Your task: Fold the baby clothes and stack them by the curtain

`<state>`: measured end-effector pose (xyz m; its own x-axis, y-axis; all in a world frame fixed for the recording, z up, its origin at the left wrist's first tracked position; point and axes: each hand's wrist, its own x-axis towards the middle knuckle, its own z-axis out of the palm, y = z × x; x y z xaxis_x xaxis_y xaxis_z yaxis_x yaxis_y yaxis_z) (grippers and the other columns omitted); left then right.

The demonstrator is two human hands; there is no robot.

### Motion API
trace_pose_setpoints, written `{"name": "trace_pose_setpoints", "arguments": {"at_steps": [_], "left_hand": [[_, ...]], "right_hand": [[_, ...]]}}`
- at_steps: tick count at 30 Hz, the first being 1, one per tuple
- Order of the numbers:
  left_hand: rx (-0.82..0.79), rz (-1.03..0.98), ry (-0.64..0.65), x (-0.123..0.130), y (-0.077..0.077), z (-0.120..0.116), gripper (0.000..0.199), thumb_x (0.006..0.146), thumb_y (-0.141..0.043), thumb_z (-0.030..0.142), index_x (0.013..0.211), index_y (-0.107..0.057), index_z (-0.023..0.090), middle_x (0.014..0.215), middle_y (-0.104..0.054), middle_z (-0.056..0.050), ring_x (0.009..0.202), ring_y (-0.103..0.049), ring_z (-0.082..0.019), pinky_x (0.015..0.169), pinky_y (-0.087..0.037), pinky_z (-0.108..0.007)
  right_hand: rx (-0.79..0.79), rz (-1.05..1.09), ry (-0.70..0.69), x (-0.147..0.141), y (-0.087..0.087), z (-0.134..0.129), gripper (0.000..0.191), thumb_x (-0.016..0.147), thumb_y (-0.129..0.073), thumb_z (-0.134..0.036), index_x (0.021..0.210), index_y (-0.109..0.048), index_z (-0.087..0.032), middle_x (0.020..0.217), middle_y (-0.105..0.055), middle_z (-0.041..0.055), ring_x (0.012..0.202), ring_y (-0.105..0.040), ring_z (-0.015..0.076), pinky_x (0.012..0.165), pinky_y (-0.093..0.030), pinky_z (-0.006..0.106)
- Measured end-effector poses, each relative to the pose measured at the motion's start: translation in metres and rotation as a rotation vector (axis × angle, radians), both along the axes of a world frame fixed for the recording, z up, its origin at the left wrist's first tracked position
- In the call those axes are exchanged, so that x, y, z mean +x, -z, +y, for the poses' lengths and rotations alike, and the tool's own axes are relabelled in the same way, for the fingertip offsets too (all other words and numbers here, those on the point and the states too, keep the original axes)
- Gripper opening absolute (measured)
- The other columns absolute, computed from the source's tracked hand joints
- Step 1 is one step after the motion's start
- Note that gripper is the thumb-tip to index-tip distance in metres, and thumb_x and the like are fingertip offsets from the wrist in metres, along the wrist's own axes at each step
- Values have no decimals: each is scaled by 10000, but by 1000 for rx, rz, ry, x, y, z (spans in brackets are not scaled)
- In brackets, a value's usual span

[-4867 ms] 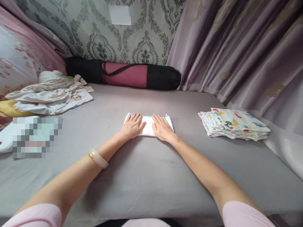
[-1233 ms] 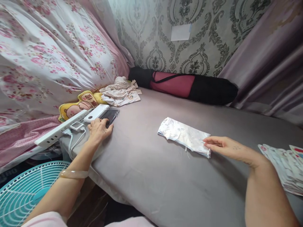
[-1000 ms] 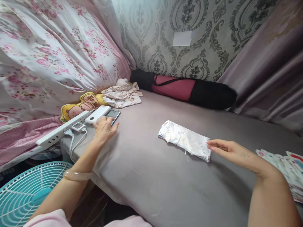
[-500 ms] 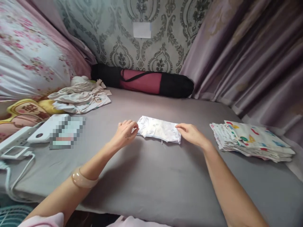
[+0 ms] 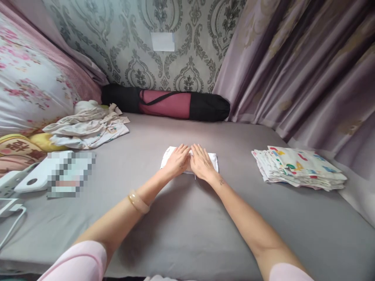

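A white folded garment (image 5: 213, 158) lies flat on the grey bed sheet (image 5: 187, 218) in front of me, its middle covered by my hands. On its left half rests my left hand (image 5: 178, 160), palm down with the fingers stretched out. My right hand (image 5: 202, 160) lies flat on the cloth right beside it, fingers also extended, the two hands nearly touching. Neither hand grips anything. A bangle (image 5: 138, 202) circles my left forearm.
To the right is a stack of folded printed clothes (image 5: 301, 166). Rumpled clothes (image 5: 90, 125) lie at the back left, near a white device (image 5: 43, 171) and a power strip (image 5: 8, 183). A long black and pink bag (image 5: 165, 104) runs along the wall.
Both hands have let go of the garment's left and right ends and come together flat on its middle. The view has shifted slightly to the right.
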<state>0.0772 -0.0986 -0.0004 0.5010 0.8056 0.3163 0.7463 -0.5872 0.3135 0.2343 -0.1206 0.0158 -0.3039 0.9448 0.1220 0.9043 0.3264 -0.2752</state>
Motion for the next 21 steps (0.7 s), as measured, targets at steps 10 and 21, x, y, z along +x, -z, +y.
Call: {"name": "trace_pose_setpoints", "arguments": {"at_steps": [10, 21], "left_hand": [[-203, 198, -61, 0, 15, 3, 507, 1022, -256, 314, 1485, -366, 137, 1556, -392, -154, 1472, -295, -305, 1190, -242, -527], [-161, 171, -20, 1, 2, 8, 466, 1018, -266, 311, 1411, -456, 152, 1503, -462, -166, 1453, -336, -302, 1157, -299, -524]], "right_hand": [[-41, -60, -11, -3, 23, 4, 611, 987, -238, -282, 1527, -315, -7, 1604, -288, 165, 1501, -212, 256, 1230, -108, 404], [-133, -66, -9, 7, 1, 6, 621, 998, -201, -312, 1538, -289, -18, 1621, -246, 155, 1512, -173, 256, 1226, -115, 422]]}}
